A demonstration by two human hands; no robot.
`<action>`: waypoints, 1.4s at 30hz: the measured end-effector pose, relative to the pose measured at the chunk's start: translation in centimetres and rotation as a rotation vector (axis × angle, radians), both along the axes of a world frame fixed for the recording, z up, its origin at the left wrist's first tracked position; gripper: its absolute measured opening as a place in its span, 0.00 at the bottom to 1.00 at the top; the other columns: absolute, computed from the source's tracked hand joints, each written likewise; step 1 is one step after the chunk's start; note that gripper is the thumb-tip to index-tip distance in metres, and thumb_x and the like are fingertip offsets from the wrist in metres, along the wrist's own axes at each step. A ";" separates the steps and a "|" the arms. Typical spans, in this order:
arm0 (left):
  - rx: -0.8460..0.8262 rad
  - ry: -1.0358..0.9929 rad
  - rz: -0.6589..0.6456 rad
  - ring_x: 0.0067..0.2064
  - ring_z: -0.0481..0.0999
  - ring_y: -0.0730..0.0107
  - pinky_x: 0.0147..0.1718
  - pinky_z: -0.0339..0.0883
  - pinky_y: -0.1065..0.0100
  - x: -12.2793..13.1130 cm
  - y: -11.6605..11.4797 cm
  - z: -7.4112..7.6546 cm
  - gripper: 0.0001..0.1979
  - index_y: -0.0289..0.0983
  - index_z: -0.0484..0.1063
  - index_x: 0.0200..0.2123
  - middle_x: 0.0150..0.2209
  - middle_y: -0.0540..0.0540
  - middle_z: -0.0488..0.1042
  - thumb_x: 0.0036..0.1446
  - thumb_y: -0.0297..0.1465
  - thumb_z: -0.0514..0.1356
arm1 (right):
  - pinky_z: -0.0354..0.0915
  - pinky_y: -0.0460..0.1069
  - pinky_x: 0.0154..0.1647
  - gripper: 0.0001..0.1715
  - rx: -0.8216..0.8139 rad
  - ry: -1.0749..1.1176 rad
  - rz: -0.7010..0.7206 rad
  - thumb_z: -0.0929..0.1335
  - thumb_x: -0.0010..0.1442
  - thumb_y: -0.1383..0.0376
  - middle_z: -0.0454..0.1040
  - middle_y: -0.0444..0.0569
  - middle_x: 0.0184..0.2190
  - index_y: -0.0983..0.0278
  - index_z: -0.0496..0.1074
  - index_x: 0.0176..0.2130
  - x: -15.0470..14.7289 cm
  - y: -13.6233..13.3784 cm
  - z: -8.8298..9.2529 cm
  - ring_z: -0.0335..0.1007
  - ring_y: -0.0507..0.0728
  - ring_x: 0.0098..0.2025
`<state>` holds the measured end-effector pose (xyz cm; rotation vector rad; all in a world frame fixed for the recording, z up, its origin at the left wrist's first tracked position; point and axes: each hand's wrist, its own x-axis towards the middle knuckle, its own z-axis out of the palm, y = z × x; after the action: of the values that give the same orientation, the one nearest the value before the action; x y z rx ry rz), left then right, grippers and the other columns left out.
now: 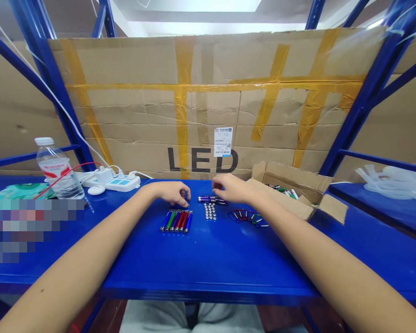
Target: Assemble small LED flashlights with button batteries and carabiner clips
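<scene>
My left hand (173, 193) is curled just behind a row of several small metal tubes, with thumb and fingertips close together low over the table. A tiny shiny spot shows at the fingertips, too small to name. The tubes (176, 221) lie side by side in blue, green, purple and red, with silver ends. My right hand (229, 188) hovers with bent fingers apart beside several purple tubes (208, 199), apparently holding nothing. Between the hands, button cells (210, 211) lie in neat columns. Coloured carabiner clips (247, 216) form a row near my right forearm.
An open cardboard box (291, 182) with small coloured parts stands at right. Clear plastic (395, 185) lies beyond it. At left are a water bottle (57, 169), a power strip (119, 181) and a green packet (21, 190). A large cardboard sheet (142, 120) rises behind the blue table (194, 263).
</scene>
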<state>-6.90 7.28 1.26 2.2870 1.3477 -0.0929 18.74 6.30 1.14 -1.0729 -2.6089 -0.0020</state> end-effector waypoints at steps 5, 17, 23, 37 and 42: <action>0.041 -0.048 -0.072 0.27 0.71 0.72 0.27 0.61 0.71 1.0 0.2 -0.6 0.08 0.37 0.74 0.32 0.30 0.48 0.76 0.47 0.33 0.62 | 0.60 0.48 0.35 0.07 0.019 0.026 -0.072 0.63 0.59 0.70 0.76 0.51 0.33 0.65 0.71 0.32 1.5 -0.3 0.4 0.68 0.54 0.34; 0.278 -0.318 -0.016 0.29 0.72 0.71 0.29 0.63 0.70 4.1 0.0 3.9 0.08 0.34 0.73 0.31 0.26 0.48 0.74 0.47 0.30 0.59 | 0.59 0.48 0.33 0.10 0.181 0.373 -0.164 0.64 0.60 0.65 0.75 0.48 0.27 0.64 0.72 0.30 6.8 -3.1 1.4 0.67 0.54 0.30; 0.454 -0.345 -0.285 0.29 0.70 0.73 0.30 0.62 0.68 18.1 0.9 6.8 0.07 0.31 0.76 0.30 0.28 0.46 0.76 0.46 0.24 0.59 | 0.61 0.50 0.29 0.10 0.460 0.929 -0.455 0.64 0.57 0.61 0.71 0.47 0.21 0.62 0.69 0.27 11.2 -1.7 2.9 0.67 0.56 0.26; 0.441 -0.403 -0.161 0.43 0.76 0.66 0.43 0.67 0.67 17.9 0.4 2.2 0.12 0.31 0.76 0.42 0.42 0.41 0.79 0.56 0.27 0.58 | 0.57 0.48 0.29 0.10 0.236 0.706 -0.514 0.64 0.54 0.65 0.72 0.46 0.21 0.64 0.71 0.24 12.2 -0.4 1.9 0.65 0.54 0.26; 0.440 -0.264 -0.115 0.41 0.76 0.68 0.42 0.65 0.68 6.1 -2.7 2.9 0.10 0.35 0.77 0.38 0.38 0.47 0.79 0.56 0.29 0.57 | 0.59 0.48 0.34 0.10 0.079 0.414 -0.272 0.63 0.58 0.67 0.77 0.49 0.28 0.64 0.73 0.29 6.8 -2.4 -0.2 0.69 0.55 0.32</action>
<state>-0.84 4.54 4.14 2.6163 1.1860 0.4984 25.56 3.91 0.98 -1.2408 -2.0695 0.0490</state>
